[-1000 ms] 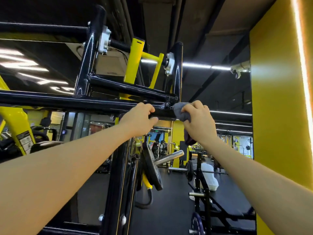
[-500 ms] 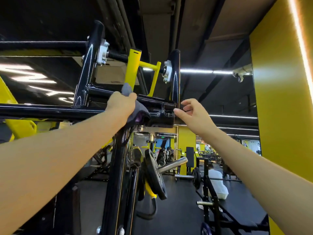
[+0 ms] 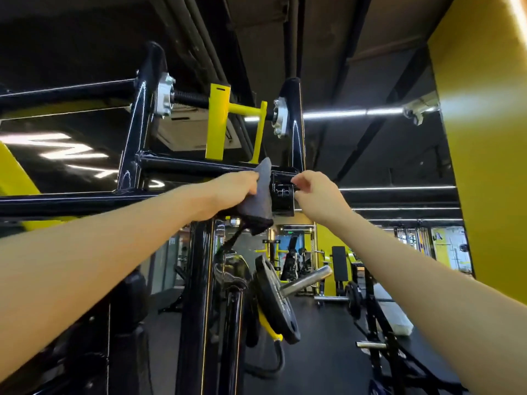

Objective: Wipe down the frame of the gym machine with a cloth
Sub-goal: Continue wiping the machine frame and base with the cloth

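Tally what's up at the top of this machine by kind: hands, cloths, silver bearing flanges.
Hands: 2, left hand and right hand
Grey cloth: 1
Silver bearing flanges: 2, left flange and right flange
Total: 5

Cloth (image 3: 258, 195) on frame crossbar (image 3: 71, 199), left hand (image 3: 231, 192) left, right hand (image 3: 316, 195) right, weight plate (image 3: 275, 300) below

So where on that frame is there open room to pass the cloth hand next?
Open: the window between the two black uprights, above the crossbar and left of the yellow bracket; also the long lower rail leftward. Crowded: the frame's end block, with left hand, cloth and right hand together.
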The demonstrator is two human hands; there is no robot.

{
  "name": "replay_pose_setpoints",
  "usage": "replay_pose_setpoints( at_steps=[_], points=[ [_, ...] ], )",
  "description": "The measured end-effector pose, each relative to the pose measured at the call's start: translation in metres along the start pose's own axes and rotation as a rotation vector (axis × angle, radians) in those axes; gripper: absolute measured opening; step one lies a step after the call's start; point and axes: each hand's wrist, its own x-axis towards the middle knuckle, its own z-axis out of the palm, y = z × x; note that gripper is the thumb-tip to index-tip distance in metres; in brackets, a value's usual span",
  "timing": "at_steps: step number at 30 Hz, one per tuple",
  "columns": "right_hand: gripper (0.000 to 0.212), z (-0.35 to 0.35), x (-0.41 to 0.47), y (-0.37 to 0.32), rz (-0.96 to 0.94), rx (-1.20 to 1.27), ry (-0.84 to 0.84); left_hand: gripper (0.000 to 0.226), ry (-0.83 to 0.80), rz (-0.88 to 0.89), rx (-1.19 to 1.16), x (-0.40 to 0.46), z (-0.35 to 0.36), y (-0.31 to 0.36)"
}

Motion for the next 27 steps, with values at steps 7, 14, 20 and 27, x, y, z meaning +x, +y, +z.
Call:
replay_pose_setpoints(
  at_steps=[7,14,20,27],
  points=[
    [0.034,0.019,0.007,0.015,0.006,0.075,0.056,0.055,0.25,0.239,0.89,0.018,0.016,-0.023],
    [0.033,0.021,0.004,0.023,-0.087,0.016,0.07,0.019,-0.148,0.099,0.454,0.041,-0.017,0.009],
    [0.028,0.024,0.002,0.02,-0.105,-0.007,0.136,0.025,0.213,0.382,0.661,0.026,0.001,-0.023],
    [0.022,0.026,0.011,0.018,-0.09,-0.013,0.162,0.051,0.034,0.21,0.491,0.045,-0.004,-0.004]
  ],
)
